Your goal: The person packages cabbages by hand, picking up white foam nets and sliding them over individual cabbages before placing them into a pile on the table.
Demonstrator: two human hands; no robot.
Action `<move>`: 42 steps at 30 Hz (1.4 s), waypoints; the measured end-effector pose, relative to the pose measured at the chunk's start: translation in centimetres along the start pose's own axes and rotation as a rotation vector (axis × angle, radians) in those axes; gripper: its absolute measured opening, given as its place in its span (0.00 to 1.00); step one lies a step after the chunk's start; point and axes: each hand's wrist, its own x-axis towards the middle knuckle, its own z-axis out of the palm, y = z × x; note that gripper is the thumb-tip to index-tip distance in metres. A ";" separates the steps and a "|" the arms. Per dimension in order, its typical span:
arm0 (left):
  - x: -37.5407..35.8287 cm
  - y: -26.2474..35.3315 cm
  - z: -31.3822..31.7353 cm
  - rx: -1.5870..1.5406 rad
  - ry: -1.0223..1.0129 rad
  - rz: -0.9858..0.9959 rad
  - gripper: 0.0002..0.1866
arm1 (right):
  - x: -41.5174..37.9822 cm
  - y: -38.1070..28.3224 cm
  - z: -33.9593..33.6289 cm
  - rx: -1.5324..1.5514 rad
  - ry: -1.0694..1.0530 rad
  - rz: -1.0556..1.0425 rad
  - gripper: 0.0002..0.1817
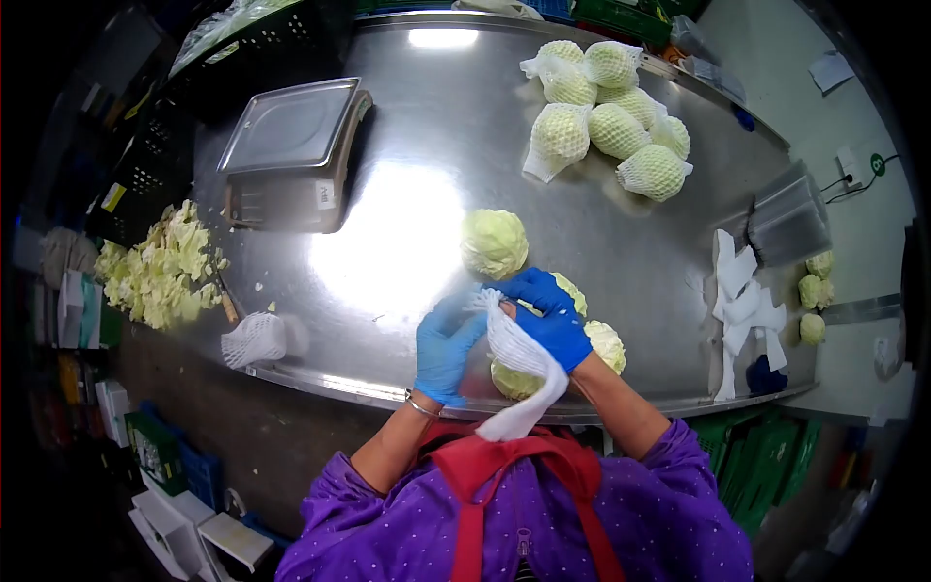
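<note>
Both my hands are gloved and meet at the mouth of a white foam net sleeve [524, 361], whose long end hangs toward my apron. My right hand [553, 318], in a dark blue glove, is closed on the sleeve's upper end. The lighter blue glove of my left hand [448, 344] is slightly blurred; its fingertips pinch the frayed edge of that mouth. Just beyond my hands sits a bare cabbage [495, 242]. Another cabbage [514, 380] lies partly hidden under the sleeve, and one more cabbage [606, 345] is beside my right wrist.
Several net-wrapped cabbages [592, 116] stand at the back right of the metal table [417, 116]. A scale [291, 145] is at the back left. Leaf trimmings [165, 267] and a loose net [254, 339] lie left; flat foam sleeves [747, 301] are at right.
</note>
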 end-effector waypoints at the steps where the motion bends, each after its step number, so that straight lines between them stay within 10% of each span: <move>1: 0.1 -0.4 -0.6 0.021 -0.008 0.003 0.14 | -0.1 -0.6 0.0 -0.081 0.011 0.001 0.10; 8: 2.9 -1.0 -1.4 -0.035 0.097 0.106 0.08 | 0.8 -0.2 -1.1 0.722 0.116 0.328 0.10; 15: 4.0 1.6 0.6 -0.802 0.066 -0.214 0.04 | 1.4 -0.6 0.1 0.642 -0.040 0.489 0.10; 20: 4.2 2.8 2.2 -0.378 0.135 -0.059 0.09 | 1.9 1.0 -1.4 0.189 -0.477 0.608 0.18; 26: 4.9 -0.6 -1.9 0.302 -0.373 -0.305 0.17 | 4.3 3.4 -4.8 0.793 -0.065 0.504 0.14; 34: 9.4 -0.9 -1.5 -0.343 -0.009 -0.270 0.09 | 3.9 4.5 -2.6 -0.016 -0.315 0.598 0.13; 37: 8.9 0.7 -0.2 -0.117 -0.038 -0.308 0.04 | 5.9 6.5 -4.6 0.676 -0.026 0.639 0.12; 39: 10.0 -2.6 -2.1 0.354 -0.026 0.035 0.02 | 6.7 5.9 -5.5 1.238 0.072 0.657 0.12; 42: 12.0 -4.5 -3.1 0.588 0.173 0.087 0.06 | 6.7 5.6 -4.5 1.068 0.055 0.725 0.11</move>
